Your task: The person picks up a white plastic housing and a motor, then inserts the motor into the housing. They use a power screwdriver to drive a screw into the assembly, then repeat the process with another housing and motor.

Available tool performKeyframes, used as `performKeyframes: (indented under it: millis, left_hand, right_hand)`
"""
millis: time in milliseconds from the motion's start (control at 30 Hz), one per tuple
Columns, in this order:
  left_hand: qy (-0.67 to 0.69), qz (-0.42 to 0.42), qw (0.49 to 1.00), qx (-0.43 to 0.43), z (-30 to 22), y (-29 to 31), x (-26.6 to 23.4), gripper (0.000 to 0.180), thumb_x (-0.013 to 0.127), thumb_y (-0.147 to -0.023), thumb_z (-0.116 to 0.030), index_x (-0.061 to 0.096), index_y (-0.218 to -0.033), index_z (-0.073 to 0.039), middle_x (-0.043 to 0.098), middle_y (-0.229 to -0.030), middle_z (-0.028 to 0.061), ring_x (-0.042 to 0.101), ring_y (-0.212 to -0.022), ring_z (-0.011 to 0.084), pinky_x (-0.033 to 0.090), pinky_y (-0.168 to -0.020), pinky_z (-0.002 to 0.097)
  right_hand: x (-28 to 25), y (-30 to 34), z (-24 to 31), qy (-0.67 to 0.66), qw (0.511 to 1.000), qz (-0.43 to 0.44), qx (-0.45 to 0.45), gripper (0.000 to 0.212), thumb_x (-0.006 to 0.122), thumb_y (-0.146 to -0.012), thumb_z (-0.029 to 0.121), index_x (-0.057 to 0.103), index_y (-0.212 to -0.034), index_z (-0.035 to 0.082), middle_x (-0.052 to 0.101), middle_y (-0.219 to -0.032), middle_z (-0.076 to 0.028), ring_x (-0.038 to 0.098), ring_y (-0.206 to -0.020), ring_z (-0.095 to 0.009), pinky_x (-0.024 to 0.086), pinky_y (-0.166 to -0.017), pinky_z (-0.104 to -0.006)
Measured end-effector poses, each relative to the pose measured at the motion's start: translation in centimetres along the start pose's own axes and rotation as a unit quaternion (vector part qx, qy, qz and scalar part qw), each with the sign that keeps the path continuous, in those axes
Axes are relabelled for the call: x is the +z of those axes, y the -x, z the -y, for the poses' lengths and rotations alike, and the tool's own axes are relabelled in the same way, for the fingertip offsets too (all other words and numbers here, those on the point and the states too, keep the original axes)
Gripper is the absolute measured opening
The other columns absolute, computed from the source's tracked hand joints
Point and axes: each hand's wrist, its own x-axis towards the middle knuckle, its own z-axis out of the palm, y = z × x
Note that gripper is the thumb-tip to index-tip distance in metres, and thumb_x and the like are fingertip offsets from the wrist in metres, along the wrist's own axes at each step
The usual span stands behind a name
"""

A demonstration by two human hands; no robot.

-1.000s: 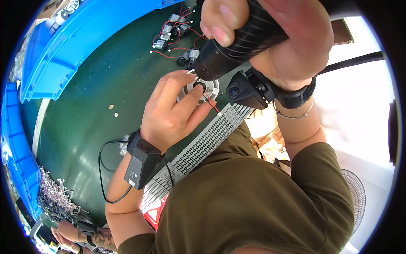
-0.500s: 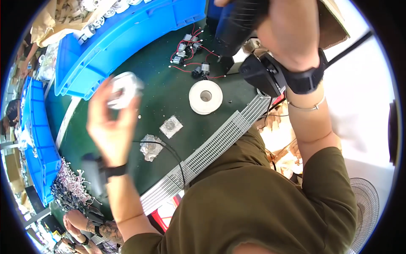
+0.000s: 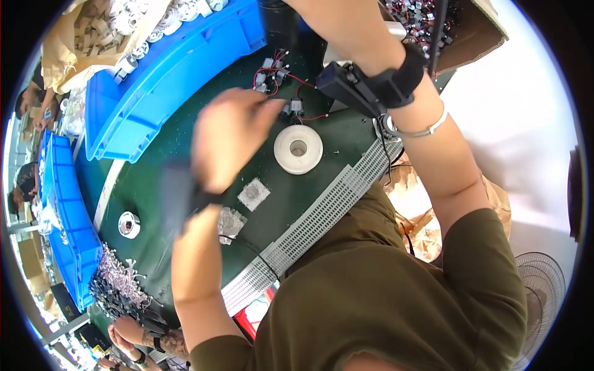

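One white cylindrical housing [image 3: 129, 226] with something dark and red inside sits on the green tabletop [image 3: 334, 135], apparently already fitted; several small grey motors with red wires [image 3: 297, 105] lie loose, seemingly unfitted, behind the white ring-shaped holder [image 3: 284, 157]. The left hand [image 3: 229, 136] blurs near them, its grip impossible to tell; the right hand is out of view. No lettering is legible.

Blurred left grip [image 3: 230, 137], right grip above frame
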Motion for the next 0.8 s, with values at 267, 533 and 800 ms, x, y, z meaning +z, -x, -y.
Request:
performKeyframes:
  millis: [267, 533, 800]
  left_hand:
    - [0.084, 0.011, 0.996, 0.005, 1.7, -3.7, 4.0, 0.024, 0.068, -0.071, -0.027, 0.066, -0.073, -0.003, 0.062, -0.069, 0.0142, 0.061, -0.064, 0.0301, 0.047, -0.057, 0.0389]
    - [-0.073, -0.106, 0.975, 0.183, -1.1, 0.4, 0.1, 0.029, 0.071, -0.061, -0.017, 0.058, -0.084, -0.005, 0.054, -0.078, 0.0074, 0.055, -0.071, 0.0257, 0.046, -0.064, 0.0356]
    - [0.018, -0.358, 0.928, -0.099, 6.7, -0.3, -10.5, 0.009, 0.065, -0.082, -0.009, 0.066, -0.084, -0.001, 0.066, -0.075, 0.0118, 0.062, -0.063, 0.0162, 0.048, -0.058, 0.0276]
  right_hand:
    - [-4.4, 8.2, 0.9, 0.000, 0.987, 0.105, 0.122, 0.022, 0.068, -0.080, 0.015, 0.061, -0.093, -0.001, 0.063, -0.081, -0.007, 0.061, -0.071, -0.010, 0.051, -0.066, -0.0240]
    - [-2.1, 9.6, -1.3, -0.010, 0.918, 0.246, 0.310, 0.020, 0.065, -0.083, 0.010, 0.051, -0.095, 0.000, 0.057, -0.077, -0.001, 0.054, -0.068, -0.004, 0.044, -0.056, -0.0187]
    - [-3.8, 8.5, -1.1, 0.154, 0.936, 0.275, 0.160, 0.020, 0.065, -0.076, -0.003, 0.058, -0.094, 0.000, 0.058, -0.092, -0.008, 0.060, -0.072, -0.015, 0.049, -0.059, -0.0229]
